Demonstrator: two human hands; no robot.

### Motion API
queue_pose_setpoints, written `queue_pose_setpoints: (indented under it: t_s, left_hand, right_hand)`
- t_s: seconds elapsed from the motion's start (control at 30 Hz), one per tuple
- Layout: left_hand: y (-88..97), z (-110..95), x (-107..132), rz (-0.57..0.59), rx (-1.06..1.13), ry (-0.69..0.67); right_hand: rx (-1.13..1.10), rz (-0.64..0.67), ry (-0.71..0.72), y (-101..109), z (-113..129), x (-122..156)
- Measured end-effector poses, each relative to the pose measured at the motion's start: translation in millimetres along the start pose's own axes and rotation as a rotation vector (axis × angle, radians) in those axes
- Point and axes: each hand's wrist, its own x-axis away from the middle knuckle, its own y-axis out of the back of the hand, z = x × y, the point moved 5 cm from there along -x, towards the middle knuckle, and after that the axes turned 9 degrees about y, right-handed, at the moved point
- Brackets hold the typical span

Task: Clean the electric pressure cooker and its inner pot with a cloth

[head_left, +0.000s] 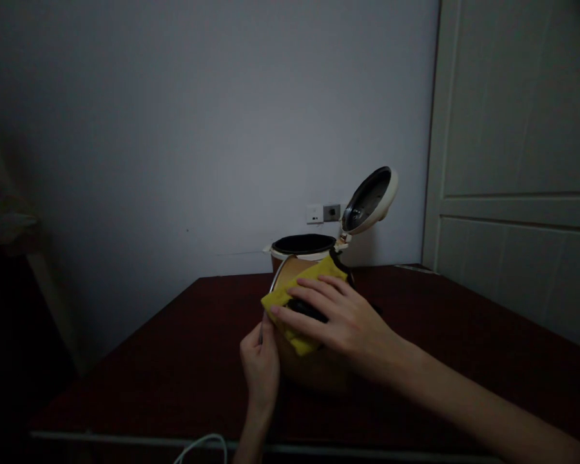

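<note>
My right hand [341,322] lies with its fingers pressed on a yellow cloth [297,303], which covers the side of an orange-brown pot [314,367] tilted toward me on the dark red table [174,361]. My left hand [261,364] grips the rim of that pot at its left edge, fingers closed. A dark knob or handle shows under the right fingers. Behind the pot stands a rice cooker [303,248] with a dark inner bowl and its white lid [370,200] swung up and open.
A white cable [203,446] loops at the table's near edge. A wall socket [323,212] sits on the pale wall behind the cooker. A white panelled door [517,161] stands at the right. The room is dim, and dark shapes lie at the far left.
</note>
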Motion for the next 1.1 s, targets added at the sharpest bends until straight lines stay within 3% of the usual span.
queue_pose_setpoints:
  t_s: [0.17, 0.4, 0.67, 1.1]
  left_hand:
    - [-2.0, 3, 2, -0.037, 0.054, -0.006]
    - [-6.7, 10, 2, -0.028, 0.075, -0.038]
    - [-10.5, 9, 8, -0.025, -0.011, -0.134]
    - [1.3, -4, 13, -0.094, -0.137, -0.334]
  right_hand:
    - [-0.100, 0.111, -0.059, -2, 12, 10]
    - [-0.004, 0.166, -0.012, -4, 10, 22]
    - [0.072, 0.163, -0.020, -25, 8, 25]
    - [-0.003, 0.100, -0.021, -26, -3, 18]
